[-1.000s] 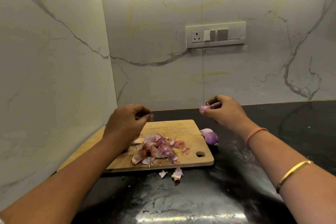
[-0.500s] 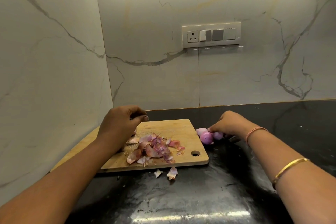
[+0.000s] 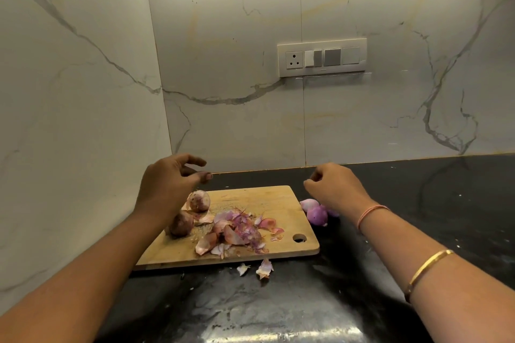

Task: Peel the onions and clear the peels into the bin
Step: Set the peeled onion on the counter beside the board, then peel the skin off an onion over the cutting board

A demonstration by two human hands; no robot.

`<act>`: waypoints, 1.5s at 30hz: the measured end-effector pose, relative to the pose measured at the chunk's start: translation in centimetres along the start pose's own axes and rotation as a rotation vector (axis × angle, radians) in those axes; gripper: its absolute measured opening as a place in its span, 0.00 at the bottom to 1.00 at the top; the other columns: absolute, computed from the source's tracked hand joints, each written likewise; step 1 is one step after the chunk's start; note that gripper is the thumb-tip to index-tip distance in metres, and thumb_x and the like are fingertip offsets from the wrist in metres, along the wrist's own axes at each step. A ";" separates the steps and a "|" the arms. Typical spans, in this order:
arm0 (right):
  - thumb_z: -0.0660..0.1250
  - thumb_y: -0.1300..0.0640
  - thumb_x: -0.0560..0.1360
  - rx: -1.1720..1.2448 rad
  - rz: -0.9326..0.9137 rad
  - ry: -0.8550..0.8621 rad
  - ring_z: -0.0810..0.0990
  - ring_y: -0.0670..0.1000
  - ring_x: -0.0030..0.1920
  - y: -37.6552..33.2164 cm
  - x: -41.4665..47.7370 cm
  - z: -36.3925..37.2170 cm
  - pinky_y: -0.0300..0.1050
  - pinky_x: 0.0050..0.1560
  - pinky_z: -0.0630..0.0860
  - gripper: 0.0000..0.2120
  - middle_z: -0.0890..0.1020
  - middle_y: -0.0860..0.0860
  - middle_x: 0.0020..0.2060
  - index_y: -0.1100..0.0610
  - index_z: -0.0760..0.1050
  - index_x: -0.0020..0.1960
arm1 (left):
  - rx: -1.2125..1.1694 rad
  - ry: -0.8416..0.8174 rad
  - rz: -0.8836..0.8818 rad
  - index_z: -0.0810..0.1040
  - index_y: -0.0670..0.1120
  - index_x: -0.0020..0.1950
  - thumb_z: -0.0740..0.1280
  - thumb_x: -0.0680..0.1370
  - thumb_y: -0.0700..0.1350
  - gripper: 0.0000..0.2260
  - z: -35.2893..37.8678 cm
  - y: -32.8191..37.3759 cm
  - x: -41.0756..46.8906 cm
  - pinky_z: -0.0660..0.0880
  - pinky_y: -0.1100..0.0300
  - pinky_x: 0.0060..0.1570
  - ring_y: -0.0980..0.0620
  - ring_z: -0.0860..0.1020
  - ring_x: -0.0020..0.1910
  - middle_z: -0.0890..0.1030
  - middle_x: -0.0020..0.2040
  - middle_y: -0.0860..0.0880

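1. Two unpeeled onions (image 3: pixel 199 200) sit close together on the left part of a wooden board (image 3: pixel 278 200). One is dark red-brown. The other is paler, with its skin already lifting.
2. The left hand (image 3: pixel 167 186) hovers just above them. Its fingers (image 3: pixel 192 161) are spread and loosely bent, holding nothing.
3. The right hand (image 3: pixel 337 186) hovers over the peeled onions (image 3: pixel 316 214), which lie on the dark desk (image 3: pixel 278 303) just beside the board's right edge. Its fingers (image 3: pixel 310 182) are loosely curled, and nothing is seen in them.
4. A heap of peels (image 3: pixel 237 231) covers the middle of the board. Two stray peels (image 3: pixel 264 267) lie on the desk just off the board's front edge. No bin is in view.
5. The onions look small, firm, light and round, so they would likely roll if nudged. A pinch across the sides should hold one, and the lifted skin offers a place to start peeling.
6. The peeled ones probably feel slick.
7. The peels appear papery and brittle, and a careless sweep would scatter them. Cupping them, or carrying them on the board, seems safer.
8. A wall (image 3: pixel 83 120) stands close along the board's left side, and another runs behind it. Open desk lies to the right and in front.
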State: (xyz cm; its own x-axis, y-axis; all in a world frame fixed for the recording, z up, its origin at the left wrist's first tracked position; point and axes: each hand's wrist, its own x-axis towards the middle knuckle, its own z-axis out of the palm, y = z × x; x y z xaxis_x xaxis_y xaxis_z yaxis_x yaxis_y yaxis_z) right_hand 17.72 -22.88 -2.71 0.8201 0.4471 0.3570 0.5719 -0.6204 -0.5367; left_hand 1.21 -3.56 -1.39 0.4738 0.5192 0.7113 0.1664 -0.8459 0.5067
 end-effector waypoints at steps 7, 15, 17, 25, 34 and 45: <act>0.61 0.52 0.77 0.028 -0.308 0.020 0.77 0.50 0.49 -4.9 -3.6 2.2 0.46 0.50 0.75 0.10 0.80 0.50 0.49 0.56 0.77 0.51 | 0.098 0.018 0.000 0.83 0.45 0.46 0.71 0.72 0.48 0.08 -0.8 -1.5 0.4 0.71 0.64 0.37 0.52 0.77 0.39 0.83 0.42 0.48; 0.60 0.52 0.77 0.037 -0.444 -0.015 0.76 0.51 0.50 -8.4 -5.1 4.1 0.46 0.51 0.74 0.11 0.80 0.51 0.49 0.57 0.77 0.51 | 0.148 -0.129 -0.050 0.79 0.47 0.58 0.64 0.78 0.44 0.10 -0.1 -2.8 0.8 0.72 0.60 0.49 0.49 0.77 0.51 0.81 0.54 0.47; 0.60 0.54 0.77 0.061 -0.424 0.002 0.77 0.52 0.49 -8.9 -4.8 4.3 0.48 0.51 0.75 0.10 0.81 0.52 0.48 0.58 0.78 0.50 | 0.161 -0.207 -0.051 0.76 0.48 0.60 0.64 0.77 0.47 0.12 0.7 -2.8 0.7 0.73 0.58 0.52 0.49 0.77 0.53 0.79 0.57 0.47; 0.58 0.59 0.77 0.122 -0.380 0.089 0.77 0.52 0.46 -9.7 -3.5 4.1 0.45 0.46 0.74 0.11 0.81 0.53 0.47 0.58 0.79 0.50 | 0.300 -0.464 -0.102 0.64 0.53 0.70 0.62 0.77 0.45 0.22 2.8 -3.1 0.3 0.71 0.57 0.57 0.49 0.71 0.64 0.69 0.69 0.49; 0.60 0.59 0.77 0.234 -0.342 0.105 0.78 0.51 0.46 -7.8 -3.3 3.0 0.46 0.49 0.76 0.10 0.82 0.53 0.46 0.59 0.80 0.50 | 0.196 -0.327 0.055 0.68 0.52 0.68 0.73 0.69 0.52 0.29 3.1 -2.3 -0.1 0.73 0.57 0.55 0.51 0.75 0.58 0.76 0.63 0.51; 0.61 0.64 0.75 0.536 -0.319 -0.144 0.78 0.51 0.48 -7.2 -3.4 2.0 0.46 0.49 0.78 0.13 0.79 0.50 0.48 0.56 0.74 0.58 | -0.346 -0.169 0.169 0.78 0.50 0.56 0.74 0.66 0.46 0.19 2.3 1.0 -1.5 0.72 0.76 0.42 0.68 0.78 0.43 0.80 0.45 0.59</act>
State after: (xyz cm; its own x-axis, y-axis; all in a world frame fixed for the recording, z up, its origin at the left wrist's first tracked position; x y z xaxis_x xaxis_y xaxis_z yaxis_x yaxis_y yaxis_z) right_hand 10.82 -18.63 -1.60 0.5794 0.6616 0.4759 0.6683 -0.0514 -0.7421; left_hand 2.59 -5.45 -3.09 0.6097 0.3249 0.7230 -0.2127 -0.8117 0.5440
